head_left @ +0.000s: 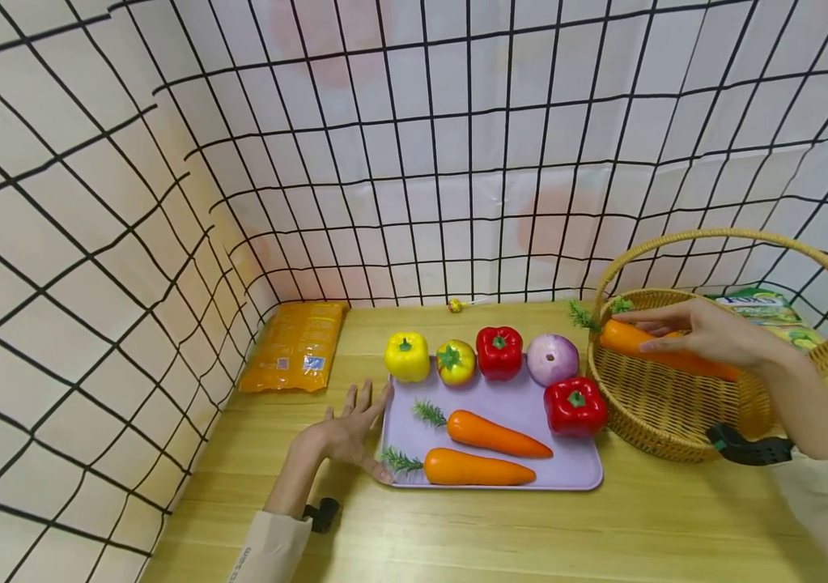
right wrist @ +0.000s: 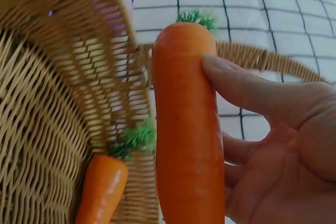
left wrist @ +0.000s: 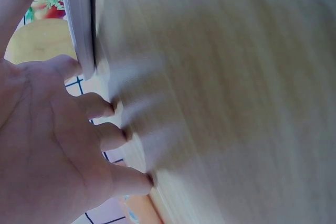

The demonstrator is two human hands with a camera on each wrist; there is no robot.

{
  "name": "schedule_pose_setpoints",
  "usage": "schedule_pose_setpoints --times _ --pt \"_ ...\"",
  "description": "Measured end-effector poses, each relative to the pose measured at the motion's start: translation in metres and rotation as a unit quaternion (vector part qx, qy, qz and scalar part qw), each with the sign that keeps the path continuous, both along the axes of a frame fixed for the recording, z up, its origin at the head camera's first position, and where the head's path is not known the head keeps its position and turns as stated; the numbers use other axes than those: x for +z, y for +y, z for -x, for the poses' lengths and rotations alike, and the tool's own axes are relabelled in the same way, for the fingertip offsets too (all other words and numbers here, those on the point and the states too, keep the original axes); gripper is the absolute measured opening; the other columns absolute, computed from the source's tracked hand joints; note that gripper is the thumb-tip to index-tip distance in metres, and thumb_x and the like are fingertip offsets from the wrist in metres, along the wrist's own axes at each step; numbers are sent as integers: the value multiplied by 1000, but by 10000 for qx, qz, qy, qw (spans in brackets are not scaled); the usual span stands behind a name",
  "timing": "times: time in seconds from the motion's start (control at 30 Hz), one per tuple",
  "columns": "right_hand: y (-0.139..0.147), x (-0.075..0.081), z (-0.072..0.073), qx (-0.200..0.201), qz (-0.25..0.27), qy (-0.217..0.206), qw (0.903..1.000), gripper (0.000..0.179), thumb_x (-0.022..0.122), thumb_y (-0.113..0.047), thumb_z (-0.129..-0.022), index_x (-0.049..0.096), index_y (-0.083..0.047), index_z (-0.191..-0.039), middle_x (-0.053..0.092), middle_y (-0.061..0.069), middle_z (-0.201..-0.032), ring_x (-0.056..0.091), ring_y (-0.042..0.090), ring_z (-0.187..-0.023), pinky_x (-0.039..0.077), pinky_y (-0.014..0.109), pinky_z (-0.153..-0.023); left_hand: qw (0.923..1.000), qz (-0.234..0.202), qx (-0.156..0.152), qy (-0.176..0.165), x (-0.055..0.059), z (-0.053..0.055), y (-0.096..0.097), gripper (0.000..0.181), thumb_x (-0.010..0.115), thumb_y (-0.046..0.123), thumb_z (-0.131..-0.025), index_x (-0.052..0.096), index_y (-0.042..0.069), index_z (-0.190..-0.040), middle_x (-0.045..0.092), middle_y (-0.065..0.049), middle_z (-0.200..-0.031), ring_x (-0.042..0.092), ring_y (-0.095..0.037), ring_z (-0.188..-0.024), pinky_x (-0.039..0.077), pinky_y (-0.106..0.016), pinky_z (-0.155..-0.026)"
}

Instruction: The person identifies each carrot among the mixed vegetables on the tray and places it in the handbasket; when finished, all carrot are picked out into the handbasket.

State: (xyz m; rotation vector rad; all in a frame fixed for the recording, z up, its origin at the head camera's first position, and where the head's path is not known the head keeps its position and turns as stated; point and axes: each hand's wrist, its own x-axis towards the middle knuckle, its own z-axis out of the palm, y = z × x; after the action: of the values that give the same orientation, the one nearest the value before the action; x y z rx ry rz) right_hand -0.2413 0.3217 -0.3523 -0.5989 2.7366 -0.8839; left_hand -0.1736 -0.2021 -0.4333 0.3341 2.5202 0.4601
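Observation:
My right hand point(head_left: 723, 332) pinches an orange carrot point(head_left: 625, 337) with green leaves, holding it over the wicker basket point(head_left: 650, 417). In the right wrist view the thumb presses one side of this carrot point(right wrist: 186, 124), and a second carrot point(right wrist: 102, 184) lies inside the basket. Fingers spread, my left hand point(head_left: 344, 436) rests at the left edge of the lilac tray point(head_left: 566, 468). The left wrist view shows its fingertips on the wood and the thumb beside the tray rim point(left wrist: 81, 24). Two carrots lie on the tray, an upper carrot point(head_left: 497, 435) and a lower carrot point(head_left: 475, 468).
Along the tray's back sit a yellow pepper point(head_left: 407, 357), a yellow-red fruit point(head_left: 456, 362), a red pepper point(head_left: 498, 354) and a purple onion point(head_left: 553, 359). Another red pepper point(head_left: 575, 407) sits beside the basket. Behind are a lollipop point(head_left: 455, 305), an orange packet point(head_left: 295, 346) and a green packet point(head_left: 766, 308).

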Motion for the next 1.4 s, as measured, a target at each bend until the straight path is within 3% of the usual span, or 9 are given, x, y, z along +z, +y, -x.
schedule_pose_setpoints --times 0.37,0.5,0.6,0.7,0.83,1.07,1.13,1.3,1.4 --pt "33 -19 9 77 -112 -345 9993 51 70 -25 -99 59 -11 -147 64 22 -142 55 -6 -110 47 20 -86 10000 -18 -15 -5 0 -1 -1 144 94 49 -69 -7 21 -167 -19 -23 -171 -17 -44 -159 0 -77 -122" --pt "41 -19 15 -180 -255 -581 9978 55 67 -28 -101 54 -8 -150 58 30 -145 58 30 -126 52 47 -97 10000 2 -12 8 0 -2 -1 144 94 49 -68 -6 21 -167 -18 -23 -171 -16 -45 -159 1 -77 -122" --pt "46 -16 19 -469 -177 -832 9953 58 65 -28 -103 49 -5 -153 49 37 -149 44 58 -135 45 69 -98 10000 27 -32 26 0 -2 -2 144 94 48 -69 -6 20 -167 -18 -24 -171 -16 -46 -159 2 -78 -122" --pt "48 -13 22 -719 -82 -778 9943 60 64 -28 -103 45 -3 -154 44 41 -151 40 62 -136 46 70 -101 10000 44 -51 36 -1 -2 -1 143 94 49 -69 -7 21 -167 -18 -24 -171 -16 -46 -159 2 -78 -122" --pt "47 -12 28 -844 -38 -668 9942 63 65 -29 -103 42 -1 -155 44 43 -149 42 62 -135 50 65 -101 10000 63 -67 37 -2 -1 -1 143 94 49 -69 -7 20 -167 -18 -24 -171 -15 -46 -159 2 -78 -122" --pt "45 -26 36 -721 -169 -965 9926 64 66 -29 -102 43 0 -154 44 42 -150 37 65 -137 42 69 -103 10000 43 -77 12 -2 0 0 143 93 50 -70 -7 21 -167 -19 -23 -171 -16 -45 -159 1 -78 -122" --pt "44 -29 38 -668 -174 -1053 9920 64 67 -28 -101 44 0 -154 45 41 -149 39 63 -137 46 58 -102 10000 50 -83 4 -2 0 0 143 93 50 -70 -7 21 -167 -19 -23 -171 -17 -45 -159 1 -77 -122" --pt "42 -39 42 -591 -126 -909 9940 56 71 -21 -98 54 -3 -149 59 32 -142 63 34 -122 47 24 -81 10000 23 -71 -17 0 0 -1 143 93 50 -70 -8 22 -167 -20 -23 -171 -18 -45 -158 -1 -77 -122" --pt "42 -43 44 -567 -102 -839 9948 54 74 -21 -96 59 -6 -145 63 29 -139 68 16 -111 50 20 -75 10000 10 -69 -10 0 1 -1 143 93 50 -70 -8 21 -167 -20 -24 -171 -18 -46 -158 0 -78 -121"
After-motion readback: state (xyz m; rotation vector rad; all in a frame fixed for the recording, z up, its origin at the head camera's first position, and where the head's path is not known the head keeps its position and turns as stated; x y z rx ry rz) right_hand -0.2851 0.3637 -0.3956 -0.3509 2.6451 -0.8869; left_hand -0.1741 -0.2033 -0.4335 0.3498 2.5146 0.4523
